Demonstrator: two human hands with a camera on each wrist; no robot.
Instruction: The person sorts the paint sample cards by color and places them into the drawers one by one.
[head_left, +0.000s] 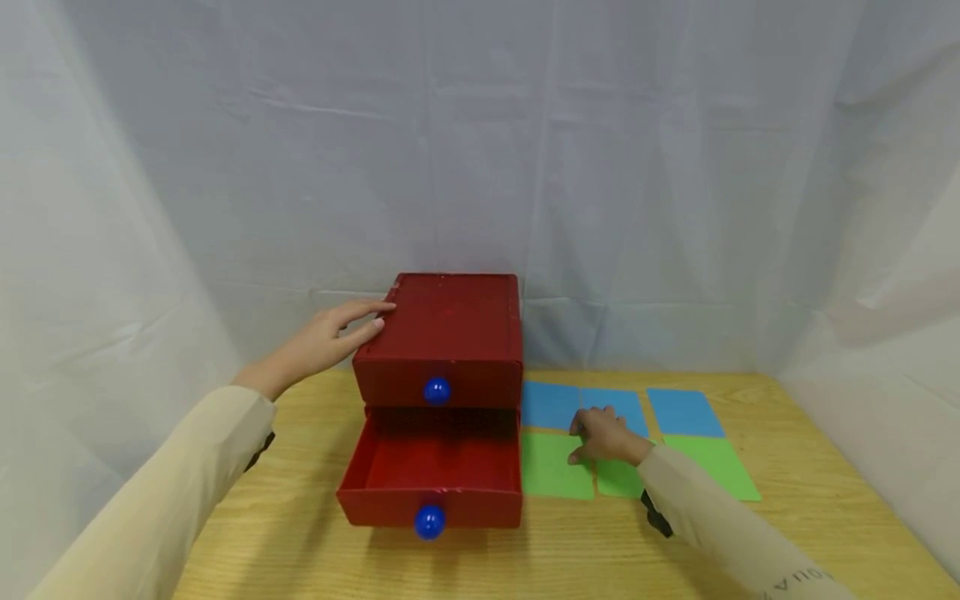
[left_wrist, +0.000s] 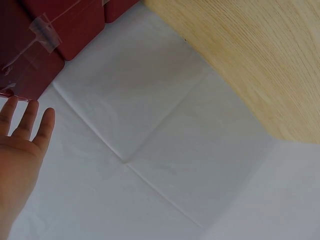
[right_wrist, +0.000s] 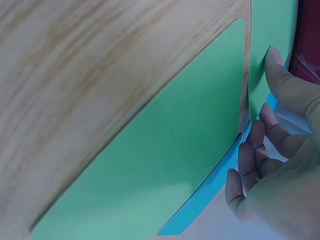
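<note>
Two drawers belong to the red box (head_left: 442, 333); the lower drawer (head_left: 435, 471) is already pulled out and looks empty, the upper one is closed. Our left hand (head_left: 337, 333) rests released, fingers straight, on the box's left top edge. Our right hand (head_left: 603, 435) lies on the coloured cards (head_left: 682, 412) at the right, fingers bent at a card edge; we cannot tell whether it grasps one. No card is in the drawer yet.

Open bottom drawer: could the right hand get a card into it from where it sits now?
Probably yes. The bottom drawer stands pulled out with its top uncovered, just left of the right hand on the cards; nothing lies between them.
</note>
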